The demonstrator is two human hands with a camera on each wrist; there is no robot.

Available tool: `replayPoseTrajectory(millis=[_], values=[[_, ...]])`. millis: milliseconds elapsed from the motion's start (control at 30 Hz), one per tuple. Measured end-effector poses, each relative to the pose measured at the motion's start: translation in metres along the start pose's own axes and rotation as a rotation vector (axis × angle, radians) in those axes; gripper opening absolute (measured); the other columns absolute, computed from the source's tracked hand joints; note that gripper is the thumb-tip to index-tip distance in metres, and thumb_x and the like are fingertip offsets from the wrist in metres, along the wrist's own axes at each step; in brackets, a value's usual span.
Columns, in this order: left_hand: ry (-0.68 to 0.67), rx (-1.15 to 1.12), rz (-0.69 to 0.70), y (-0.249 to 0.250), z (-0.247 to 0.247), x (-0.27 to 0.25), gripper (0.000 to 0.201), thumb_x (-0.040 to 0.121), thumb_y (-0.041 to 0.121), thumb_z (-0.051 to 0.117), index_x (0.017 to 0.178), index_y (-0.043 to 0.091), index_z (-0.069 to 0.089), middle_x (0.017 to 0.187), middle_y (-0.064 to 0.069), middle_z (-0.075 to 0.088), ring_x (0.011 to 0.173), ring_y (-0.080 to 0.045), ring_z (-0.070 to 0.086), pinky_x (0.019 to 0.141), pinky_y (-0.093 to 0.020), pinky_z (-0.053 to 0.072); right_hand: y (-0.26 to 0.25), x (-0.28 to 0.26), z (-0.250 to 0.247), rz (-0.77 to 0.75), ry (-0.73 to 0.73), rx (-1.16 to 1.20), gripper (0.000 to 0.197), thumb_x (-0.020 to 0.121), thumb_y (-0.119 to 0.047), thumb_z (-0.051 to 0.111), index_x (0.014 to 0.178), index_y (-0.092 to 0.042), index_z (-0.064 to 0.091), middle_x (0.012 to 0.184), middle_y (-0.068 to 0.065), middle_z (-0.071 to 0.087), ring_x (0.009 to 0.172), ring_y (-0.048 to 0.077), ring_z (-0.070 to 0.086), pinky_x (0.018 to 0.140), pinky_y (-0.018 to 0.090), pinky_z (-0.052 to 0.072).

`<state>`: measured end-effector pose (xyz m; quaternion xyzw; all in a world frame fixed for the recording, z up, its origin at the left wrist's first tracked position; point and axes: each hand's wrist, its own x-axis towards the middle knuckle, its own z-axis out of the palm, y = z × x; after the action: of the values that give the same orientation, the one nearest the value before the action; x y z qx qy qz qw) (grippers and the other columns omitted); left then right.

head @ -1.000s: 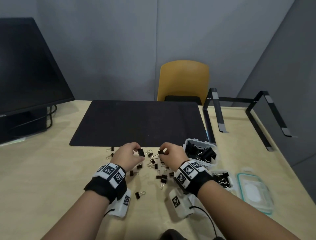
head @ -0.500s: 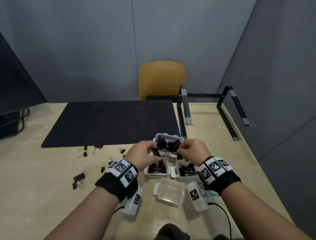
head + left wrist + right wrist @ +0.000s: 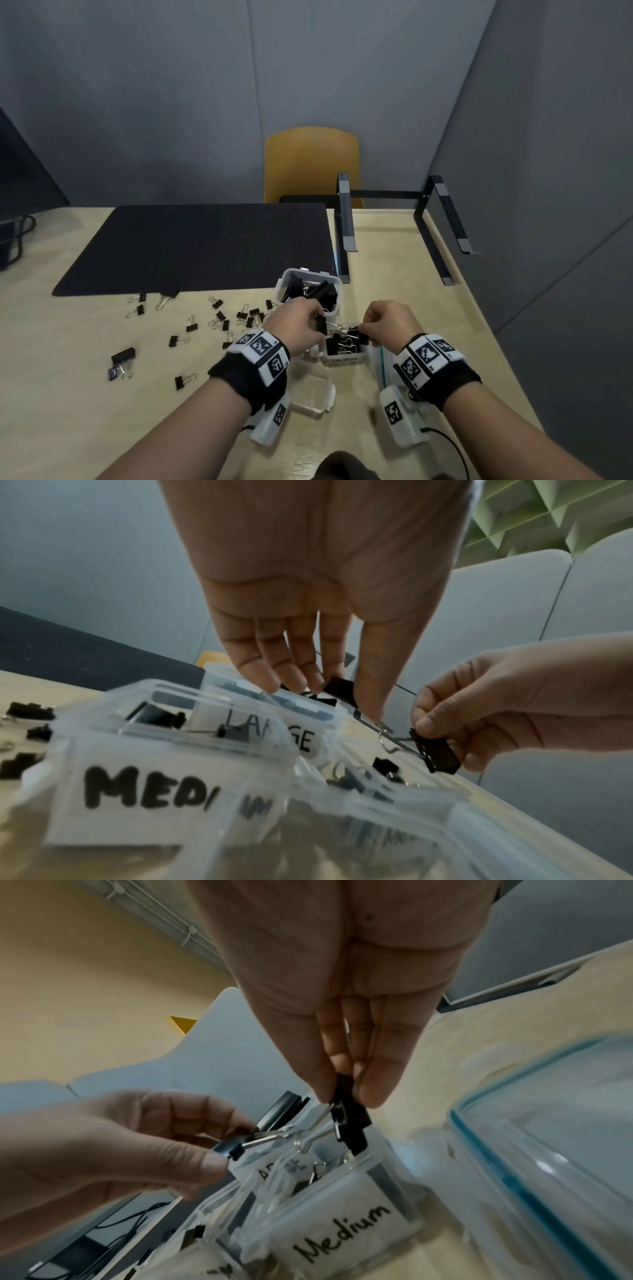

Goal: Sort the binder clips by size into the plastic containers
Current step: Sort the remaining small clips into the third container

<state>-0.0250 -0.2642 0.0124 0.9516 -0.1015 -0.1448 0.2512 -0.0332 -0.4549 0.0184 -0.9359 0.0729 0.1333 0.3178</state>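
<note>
My left hand (image 3: 317, 323) pinches a black binder clip (image 3: 321, 324) between thumb and fingers, just in front of the clear tub labelled LARGE (image 3: 283, 278). In the left wrist view that clip (image 3: 337, 687) hangs above the LARGE tub (image 3: 274, 729). My right hand (image 3: 368, 334) pinches another black clip (image 3: 358, 334) over a tub labelled Medium (image 3: 346, 359). The right wrist view shows this clip (image 3: 349, 1115) held right above the Medium tub (image 3: 342, 1229). A second MEDIUM tub (image 3: 164, 788) sits under my left wrist.
Several loose black clips (image 3: 219, 315) lie scattered on the wooden table (image 3: 85, 411) to the left, including a bigger one (image 3: 123, 354). An empty clear tub (image 3: 313, 394) sits near me, a teal-rimmed lid (image 3: 548, 1150) to the right. A black mat (image 3: 191, 246) and metal stand (image 3: 346, 219) lie beyond.
Both hands carried clips from the loose pile rightward to the tubs. In the last half second they came back from the LARGE tub towards the Medium tubs.
</note>
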Motion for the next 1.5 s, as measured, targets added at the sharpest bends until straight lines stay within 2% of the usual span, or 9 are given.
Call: replayPoseTrajectory(millis=[200, 367, 533, 667, 800, 967, 1100, 1333, 1500], values=[[-0.020, 0.001, 0.013, 0.007, 0.018, 0.002, 0.038, 0.076, 0.033, 0.073, 0.110, 0.024, 0.057, 0.112, 0.005, 0.059, 0.103, -0.012, 0.057, 0.089, -0.031, 0.048, 0.001, 0.003, 0.005, -0.002, -0.049, -0.068, 0.011, 0.076, -0.020, 0.066, 0.066, -0.020, 0.061, 0.065, 0.000, 0.068, 0.058, 0.014, 0.065, 0.067, 0.028, 0.056], [0.009, 0.020, 0.032, 0.005, 0.026, 0.001, 0.048, 0.076, 0.040, 0.072, 0.118, 0.029, 0.052, 0.116, 0.009, 0.050, 0.110, -0.011, 0.046, 0.095, -0.031, 0.043, 0.005, 0.004, 0.002, -0.018, -0.046, -0.101, 0.016, 0.077, -0.022, 0.066, 0.063, -0.024, 0.060, 0.068, 0.000, 0.067, 0.068, 0.017, 0.066, 0.069, 0.028, 0.054], [0.041, 0.022, 0.091, 0.004, 0.028, -0.002, 0.035, 0.084, 0.038, 0.064, 0.118, 0.032, 0.058, 0.115, 0.008, 0.049, 0.113, -0.012, 0.043, 0.097, -0.029, 0.040, 0.005, 0.006, 0.003, -0.031, -0.058, -0.095, 0.017, 0.077, -0.022, 0.067, 0.062, -0.024, 0.060, 0.069, 0.001, 0.068, 0.071, 0.019, 0.068, 0.070, 0.029, 0.055], [0.018, 0.112, 0.116, 0.006, 0.031, 0.000, 0.032, 0.087, 0.031, 0.061, 0.119, 0.031, 0.061, 0.113, 0.006, 0.050, 0.112, -0.015, 0.043, 0.098, -0.030, 0.039, 0.001, 0.008, 0.007, -0.086, -0.080, -0.099, 0.007, 0.079, -0.026, 0.069, 0.078, -0.019, 0.071, 0.073, 0.000, 0.065, 0.072, 0.017, 0.062, 0.073, 0.028, 0.053], [0.076, 0.094, 0.125, 0.005, 0.030, -0.001, 0.032, 0.089, 0.025, 0.055, 0.120, 0.028, 0.061, 0.114, 0.005, 0.051, 0.112, -0.015, 0.044, 0.097, -0.029, 0.039, 0.002, 0.009, 0.006, -0.136, -0.056, -0.143, 0.024, 0.081, -0.028, 0.068, 0.103, -0.018, 0.067, 0.090, -0.001, 0.059, 0.083, 0.014, 0.054, 0.074, 0.024, 0.044], [0.062, 0.114, 0.123, 0.004, 0.031, -0.005, 0.025, 0.088, 0.034, 0.059, 0.111, 0.031, 0.068, 0.110, 0.005, 0.052, 0.110, -0.015, 0.044, 0.096, -0.028, 0.036, 0.006, 0.007, 0.012, -0.216, -0.104, -0.233, 0.020, 0.081, -0.020, 0.066, 0.101, -0.020, 0.068, 0.100, 0.003, 0.054, 0.084, 0.012, 0.047, 0.073, 0.022, 0.037], [0.084, 0.119, 0.090, 0.005, 0.032, -0.005, 0.024, 0.087, 0.039, 0.060, 0.108, 0.032, 0.070, 0.108, 0.005, 0.053, 0.109, -0.015, 0.043, 0.095, -0.026, 0.035, 0.014, 0.005, 0.020, -0.213, -0.098, -0.253, 0.023, 0.081, -0.018, 0.065, 0.104, -0.022, 0.067, 0.093, -0.002, 0.046, 0.083, 0.013, 0.044, 0.072, 0.021, 0.033], [0.089, 0.084, 0.003, 0.015, 0.035, -0.001, 0.020, 0.086, 0.031, 0.054, 0.094, 0.024, 0.071, 0.101, 0.003, 0.056, 0.104, -0.018, 0.050, 0.092, -0.032, 0.042, 0.017, 0.002, 0.024, -0.206, -0.068, -0.231, 0.023, 0.082, -0.019, 0.065, 0.105, -0.023, 0.066, 0.090, -0.003, 0.045, 0.083, 0.012, 0.044, 0.072, 0.022, 0.033], [0.115, 0.057, -0.014, 0.013, 0.039, 0.001, 0.023, 0.083, 0.045, 0.060, 0.090, 0.026, 0.072, 0.098, 0.004, 0.057, 0.101, -0.015, 0.051, 0.088, -0.031, 0.043, 0.017, 0.001, 0.023, -0.203, -0.056, -0.225, 0.026, 0.081, -0.019, 0.065, 0.106, -0.021, 0.066, 0.090, -0.003, 0.045, 0.084, 0.015, 0.046, 0.070, 0.021, 0.031]])
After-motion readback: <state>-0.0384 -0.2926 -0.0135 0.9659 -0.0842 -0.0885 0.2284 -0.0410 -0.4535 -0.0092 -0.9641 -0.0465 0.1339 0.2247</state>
